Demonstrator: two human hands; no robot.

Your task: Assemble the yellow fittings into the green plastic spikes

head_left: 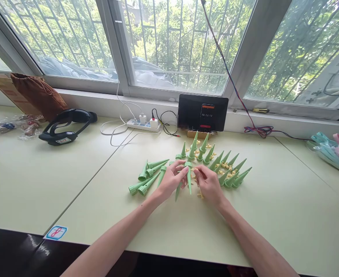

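Observation:
My left hand (172,179) pinches the cap end of a green plastic spike (188,177) that hangs point down over the table. A second green spike (178,191) lies slanted under the same hand. My right hand (208,184) is closed, its fingertips holding a small yellow piece (195,169) right at the held spike's cap. A pile of green spikes (148,177) lies to the left. More green spikes (212,159) stand and lie to the right, with small yellow pieces (224,166) scattered among them.
A dark tablet with a phone showing a timer (203,113) leans against the window ledge. A power strip (145,124) with cables, a black headset (65,126) and a brown bag (38,94) sit at the back left. Teal and pink items (333,152) lie far right.

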